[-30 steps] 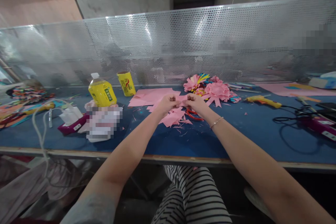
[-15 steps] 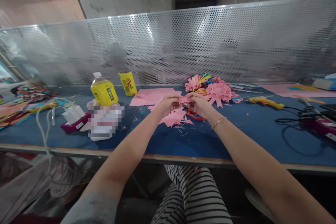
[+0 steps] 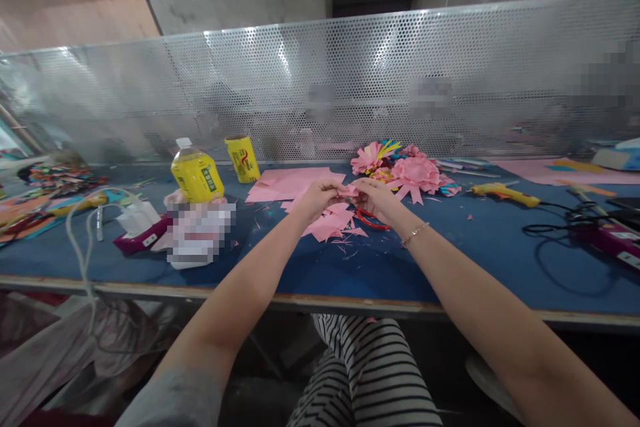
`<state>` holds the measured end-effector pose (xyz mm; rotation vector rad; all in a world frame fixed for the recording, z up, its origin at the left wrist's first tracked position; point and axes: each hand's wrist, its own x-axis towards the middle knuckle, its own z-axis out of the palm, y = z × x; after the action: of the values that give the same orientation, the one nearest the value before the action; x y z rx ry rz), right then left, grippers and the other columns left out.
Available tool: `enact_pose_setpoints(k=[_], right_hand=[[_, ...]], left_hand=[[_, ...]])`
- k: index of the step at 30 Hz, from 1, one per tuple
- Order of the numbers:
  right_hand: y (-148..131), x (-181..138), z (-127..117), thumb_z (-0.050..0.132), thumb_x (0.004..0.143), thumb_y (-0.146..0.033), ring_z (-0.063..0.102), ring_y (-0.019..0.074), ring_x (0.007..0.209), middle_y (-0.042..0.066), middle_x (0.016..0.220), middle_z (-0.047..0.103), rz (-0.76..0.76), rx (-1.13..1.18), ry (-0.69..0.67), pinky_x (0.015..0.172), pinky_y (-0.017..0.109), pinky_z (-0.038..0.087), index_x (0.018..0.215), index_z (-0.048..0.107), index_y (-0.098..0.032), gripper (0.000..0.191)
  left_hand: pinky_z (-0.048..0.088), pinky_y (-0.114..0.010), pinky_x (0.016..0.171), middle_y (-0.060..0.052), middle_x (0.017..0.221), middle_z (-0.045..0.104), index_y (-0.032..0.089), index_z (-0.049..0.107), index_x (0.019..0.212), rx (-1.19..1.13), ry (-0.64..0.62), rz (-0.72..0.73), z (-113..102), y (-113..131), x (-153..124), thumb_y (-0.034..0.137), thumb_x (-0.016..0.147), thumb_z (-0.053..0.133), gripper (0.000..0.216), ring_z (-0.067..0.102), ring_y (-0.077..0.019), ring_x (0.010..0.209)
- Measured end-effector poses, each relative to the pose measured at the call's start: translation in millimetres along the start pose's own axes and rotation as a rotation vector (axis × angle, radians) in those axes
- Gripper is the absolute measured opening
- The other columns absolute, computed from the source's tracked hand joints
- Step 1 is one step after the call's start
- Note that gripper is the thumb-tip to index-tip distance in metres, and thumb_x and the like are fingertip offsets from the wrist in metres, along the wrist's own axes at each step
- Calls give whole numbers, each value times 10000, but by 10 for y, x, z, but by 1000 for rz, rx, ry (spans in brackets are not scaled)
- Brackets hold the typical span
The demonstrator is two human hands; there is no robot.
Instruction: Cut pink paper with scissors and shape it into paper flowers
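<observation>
Between my hands is a small pink paper piece (image 3: 347,191), pinched from both sides above the table. My left hand (image 3: 321,197) has its fingers closed on the left end. My right hand (image 3: 374,198) grips the right end, its fingertips partly hidden. Pink paper scraps (image 3: 330,221) lie beneath, with thin trimmings around them. Red-handled scissors (image 3: 373,220) rest just under my right hand, their blades mostly out of sight. Behind are pink paper sheets (image 3: 295,181). Paper flowers (image 3: 416,175) in pink, yellow and blue are heaped beyond my right hand.
A yellow-labelled bottle (image 3: 197,173) and a yellow can (image 3: 243,159) stand at the left, near a purple power strip (image 3: 143,235). On the right lie a yellow glue gun (image 3: 505,193) with a black cord and another purple strip (image 3: 613,240). A perforated metal screen (image 3: 280,93) borders the table's back.
The pink paper piece looks slightly turned and flattened between my fingers. Both hands stay in nearly the same place, and the view has shifted a little.
</observation>
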<state>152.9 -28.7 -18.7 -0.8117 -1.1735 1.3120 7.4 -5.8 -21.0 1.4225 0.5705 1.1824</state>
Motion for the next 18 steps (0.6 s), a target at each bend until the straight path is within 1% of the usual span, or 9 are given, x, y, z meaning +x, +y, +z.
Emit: enact_pose_setpoints(k=[3, 6, 9, 12, 15, 18], right_hand=[[-2, -7, -3, 617, 604, -262, 532, 84, 473, -44, 516, 531, -12, -37, 4, 492, 215, 426, 670, 515, -179, 148], [-9, -13, -12, 609, 604, -291, 545, 98, 488, -46, 525, 532, -16, -36, -17, 510, 234, 436, 685, 511, -190, 162], [-5, -14, -16, 612, 605, -295, 546, 93, 485, -50, 535, 535, -10, -57, -50, 510, 231, 433, 699, 508, -193, 174], [4, -12, -11, 633, 583, -261, 534, 80, 472, -55, 531, 530, -5, -89, -33, 490, 217, 418, 712, 510, -190, 192], [8, -9, 0, 645, 563, -223, 526, 68, 477, -52, 546, 538, -40, -102, -6, 491, 208, 416, 704, 517, -178, 195], [15, 0, 0, 644, 560, -207, 519, 57, 477, -53, 546, 536, -81, -110, -11, 497, 200, 416, 703, 520, -166, 194]], left_hand=[[470, -307, 743, -23, 668, 608, 108, 591, 611, 44, 5, 16, 13, -2, -3, 61, 618, 549, 63, 584, -95, 657], [477, -300, 732, -13, 664, 610, 110, 595, 614, 96, 19, 32, 20, -8, -2, 85, 612, 558, 45, 585, -93, 654], [482, -280, 698, -14, 667, 611, 111, 595, 626, 162, 26, 53, 16, -11, 0, 88, 613, 554, 49, 583, -90, 647], [478, -255, 638, -15, 688, 611, 121, 590, 652, 208, 28, 44, -9, -14, 6, 86, 641, 514, 84, 585, -85, 619], [459, -231, 566, -7, 674, 597, 131, 578, 669, 199, 39, 11, -46, -26, 18, 93, 654, 504, 84, 576, -78, 565], [445, -213, 554, -3, 644, 584, 130, 568, 672, 126, 27, -16, -60, -35, 25, 83, 644, 509, 80, 573, -77, 562]])
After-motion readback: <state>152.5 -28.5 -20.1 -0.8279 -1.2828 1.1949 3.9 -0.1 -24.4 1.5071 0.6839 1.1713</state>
